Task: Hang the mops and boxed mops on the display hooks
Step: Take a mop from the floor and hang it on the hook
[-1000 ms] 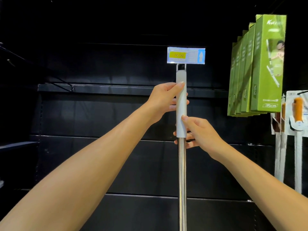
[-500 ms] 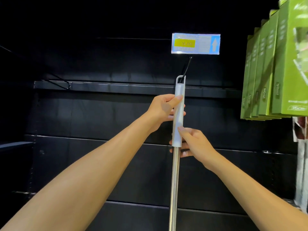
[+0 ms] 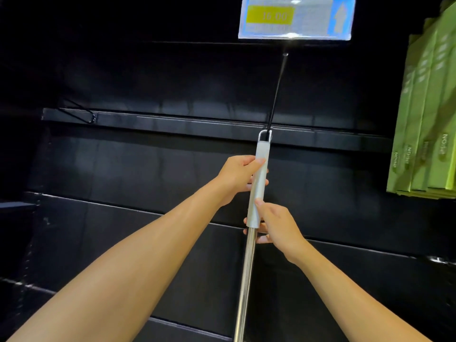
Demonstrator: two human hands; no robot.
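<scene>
**A:** Nearest the viewer, what lies where?

**B:** The mop pole [image 3: 246,280], bare steel, rises from the bottom edge almost upright, leaning slightly right toward its top. The mop head is out of view below.

**A:** And the hands?

**B:** The right hand [image 3: 276,223] is the nearer and lower one. Its fingers curl round the foot of the grey grip sleeve [image 3: 260,186], with the thumb laid up along it. The left hand [image 3: 237,176] wraps the same sleeve higher up, thumb across the front. Both hold the sleeve; neither is spread.

**A:** Which relation governs the coming move?

**B:** The hanging loop [image 3: 265,135], just above the left hand, against the display hook [image 3: 277,90]. The hook's black wire runs from its tip, under the price tag [image 3: 296,17], back and down to the rail [image 3: 197,122]. The loop meets the wire at the rail end and appears threaded on it, so the pole's long axis hangs crosswise to the wire. On that reading, what remains is to let the weight settle and release, the left hand being nearest the loop.

**A:** Beyond?

**B:** Boxed mops [image 3: 427,119] hang well apart to the right.
</scene>
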